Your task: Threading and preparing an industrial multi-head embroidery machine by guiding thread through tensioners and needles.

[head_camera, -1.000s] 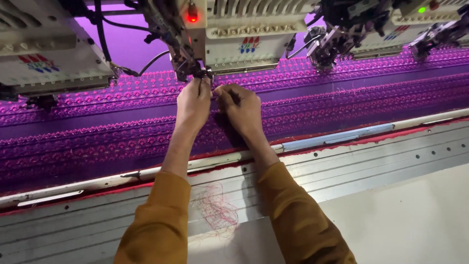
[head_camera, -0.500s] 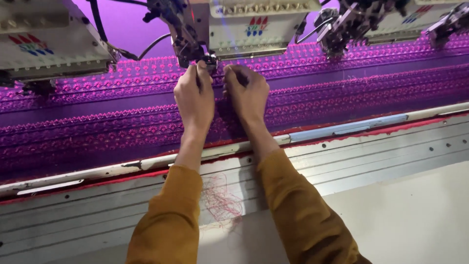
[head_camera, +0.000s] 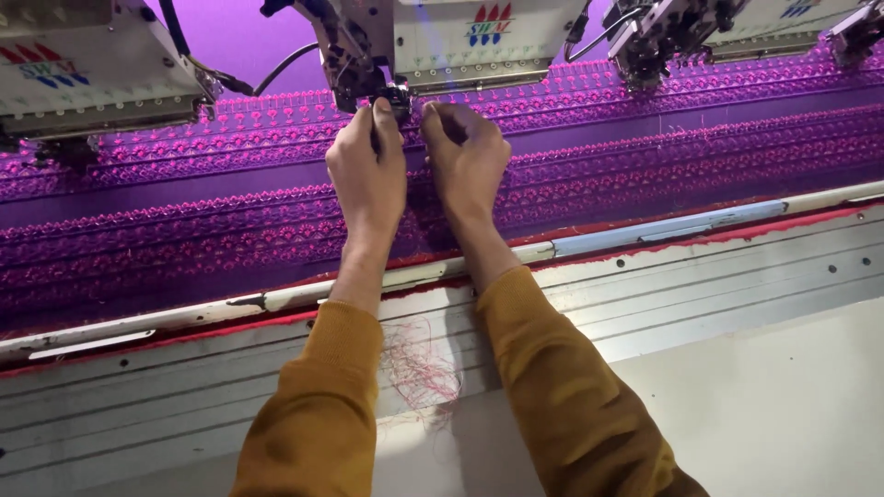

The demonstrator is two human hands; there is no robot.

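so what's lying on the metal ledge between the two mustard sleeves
A loose tangle of pink thread lies on the grey metal ledge between the left sleeve and right sleeve, seen in the head view.

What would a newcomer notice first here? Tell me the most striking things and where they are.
The bright purple embroidered fabric stretches across the whole upper half. At top centre, the left hand and right hand reach side by side to the needle area of the middle embroidery head. A tangle of pink thread scraps lies on the grey machine rail between the mustard sleeves.
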